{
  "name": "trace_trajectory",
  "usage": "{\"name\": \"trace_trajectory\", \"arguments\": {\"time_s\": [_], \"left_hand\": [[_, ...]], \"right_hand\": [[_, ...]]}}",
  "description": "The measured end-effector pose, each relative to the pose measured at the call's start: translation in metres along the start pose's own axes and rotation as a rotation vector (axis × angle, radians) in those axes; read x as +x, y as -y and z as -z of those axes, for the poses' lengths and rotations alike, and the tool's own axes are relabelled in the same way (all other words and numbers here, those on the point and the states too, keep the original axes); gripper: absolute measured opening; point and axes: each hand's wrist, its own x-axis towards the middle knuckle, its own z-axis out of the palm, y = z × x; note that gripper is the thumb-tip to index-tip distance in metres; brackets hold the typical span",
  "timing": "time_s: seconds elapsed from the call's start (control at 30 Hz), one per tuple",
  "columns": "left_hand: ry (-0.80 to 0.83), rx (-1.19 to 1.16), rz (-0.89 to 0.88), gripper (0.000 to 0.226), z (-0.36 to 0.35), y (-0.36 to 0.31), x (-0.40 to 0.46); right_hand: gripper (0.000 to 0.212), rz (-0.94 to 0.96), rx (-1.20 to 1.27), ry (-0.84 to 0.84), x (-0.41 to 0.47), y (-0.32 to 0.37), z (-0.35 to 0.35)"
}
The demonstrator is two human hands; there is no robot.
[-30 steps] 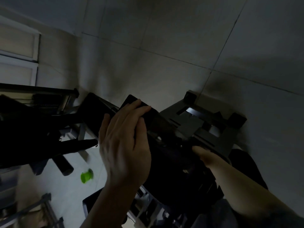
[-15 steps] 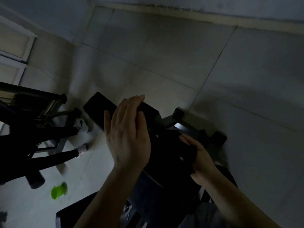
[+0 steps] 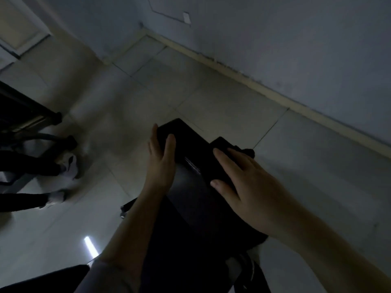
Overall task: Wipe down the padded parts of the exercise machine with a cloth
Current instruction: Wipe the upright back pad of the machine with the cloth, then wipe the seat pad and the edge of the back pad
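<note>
The pad (image 3: pixel 186 166) lies dark between your hands: your left hand (image 3: pixel 161 159), fingers straight, braces its near-left edge to steady it, while your right hand (image 3: pixel 243 182), fingers spread, presses what looks like a dark cloth (image 3: pixel 222 144) onto its far-right side for wiping.

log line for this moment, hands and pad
left hand: steadies pad edge | right hand: presses dark cloth on pad | lighting: dim
</note>
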Motion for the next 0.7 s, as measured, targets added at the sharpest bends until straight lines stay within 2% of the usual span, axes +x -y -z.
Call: {"name": "trace_trajectory", "arguments": {"time_s": [0.07,0.13,0.2,0.27,0.33,0.4,0.47,0.57,0.7], "left_hand": [[0.036,-0.036,-0.009,0.056,-0.003,0.003,0.0],[0.064,-0.033,-0.06,0.055,-0.003,0.008,0.001],[0.099,0.01,-0.154,0.053,-0.001,0.017,0.004],[0.136,-0.072,-0.096,0.049,0.004,0.022,0.008],[0.186,-0.17,-0.067,0.046,0.002,0.023,0.006],[0.161,-0.317,-0.035,0.052,0.006,0.037,0.004],[0.157,-0.393,0.048,0.052,0.012,0.057,0.007],[0.222,-0.417,0.195,0.054,0.021,0.096,0.013],[0.234,-0.353,0.241,0.046,0.021,0.129,0.017]], "right_hand": [[0.055,-0.006,-0.076,-0.203,0.015,0.014,-0.009],[0.049,-0.021,-0.091,-0.25,0.041,0.025,-0.015],[0.041,-0.032,-0.074,-0.18,0.075,0.031,-0.022],[0.039,-0.096,-0.061,-0.102,0.12,0.043,-0.025],[0.042,-0.242,0.062,0.002,0.165,0.05,-0.023],[0.039,-0.374,0.209,0.162,0.197,0.058,-0.026],[0.039,-0.428,0.266,0.253,0.203,0.063,-0.022],[0.044,-0.402,0.087,0.239,0.179,0.065,-0.011],[0.042,-0.352,-0.175,0.195,0.157,0.066,-0.002]]}}
